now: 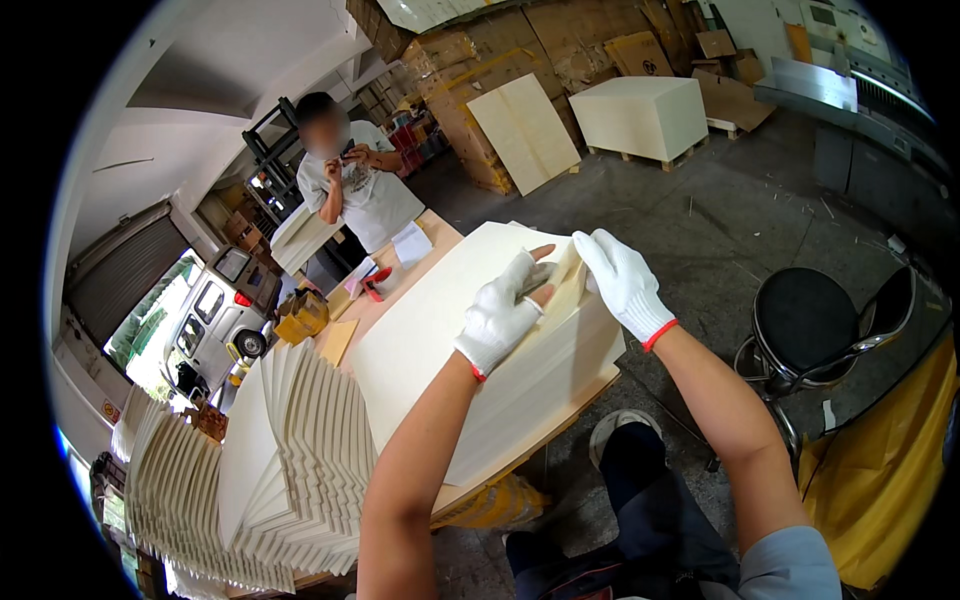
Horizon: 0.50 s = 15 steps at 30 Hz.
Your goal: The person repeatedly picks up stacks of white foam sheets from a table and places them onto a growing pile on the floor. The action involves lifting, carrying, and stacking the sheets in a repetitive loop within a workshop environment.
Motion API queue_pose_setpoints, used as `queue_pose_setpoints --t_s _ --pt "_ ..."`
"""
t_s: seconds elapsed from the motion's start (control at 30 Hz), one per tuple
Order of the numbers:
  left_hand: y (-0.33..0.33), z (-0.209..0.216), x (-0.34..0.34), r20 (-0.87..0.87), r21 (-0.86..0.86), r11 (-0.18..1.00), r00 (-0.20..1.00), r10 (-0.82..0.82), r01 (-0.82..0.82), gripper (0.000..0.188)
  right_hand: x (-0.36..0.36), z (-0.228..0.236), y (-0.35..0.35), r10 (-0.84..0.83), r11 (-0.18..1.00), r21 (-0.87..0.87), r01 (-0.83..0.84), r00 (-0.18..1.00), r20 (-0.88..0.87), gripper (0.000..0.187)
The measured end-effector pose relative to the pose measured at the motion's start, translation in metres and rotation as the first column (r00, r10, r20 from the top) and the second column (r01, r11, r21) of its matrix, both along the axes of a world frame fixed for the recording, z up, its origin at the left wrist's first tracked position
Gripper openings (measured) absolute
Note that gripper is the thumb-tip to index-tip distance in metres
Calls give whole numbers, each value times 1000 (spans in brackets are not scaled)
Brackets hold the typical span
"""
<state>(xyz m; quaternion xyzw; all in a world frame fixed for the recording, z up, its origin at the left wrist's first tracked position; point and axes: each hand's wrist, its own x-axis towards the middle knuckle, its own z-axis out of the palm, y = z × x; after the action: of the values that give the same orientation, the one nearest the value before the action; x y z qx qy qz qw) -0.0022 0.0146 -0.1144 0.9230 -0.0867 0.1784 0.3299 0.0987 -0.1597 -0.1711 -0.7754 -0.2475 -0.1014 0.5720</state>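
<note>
so the person has both gloved hands at one corner of a big stack of cream sheets (430,330) that sits on the wooden counter (405,285). some sheets are bent up right between the hands. left hand (505,305) lies over the top, thumb and index poking bare out of the white glove and spread apart on the bent sheets; can't tell if they're pinching any. right hand (620,285) is up against the corner edge, fingers straight and pressed together, thumb side hard to make out. to the left there's a fanned pile (315,430) of similar sheets, plus a red tape dispenser (377,284) farther back. a co-worker (365,195) stands past the counter, hands raised near chest height. black stool (805,325) off to the right.
</note>
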Motion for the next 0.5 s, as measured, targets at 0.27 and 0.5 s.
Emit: queue_pose_setpoints --t_s 0.27,0.5 --pt "-8 7 -4 -85 227 972 993 84 -63 38 3 -6 2 -39 999 15 38 998 59 56" --pt "-5 4 -3 -72 142 989 997 41 -31 36 2 -3 0 -18 1000 4 17 1000 7 56"
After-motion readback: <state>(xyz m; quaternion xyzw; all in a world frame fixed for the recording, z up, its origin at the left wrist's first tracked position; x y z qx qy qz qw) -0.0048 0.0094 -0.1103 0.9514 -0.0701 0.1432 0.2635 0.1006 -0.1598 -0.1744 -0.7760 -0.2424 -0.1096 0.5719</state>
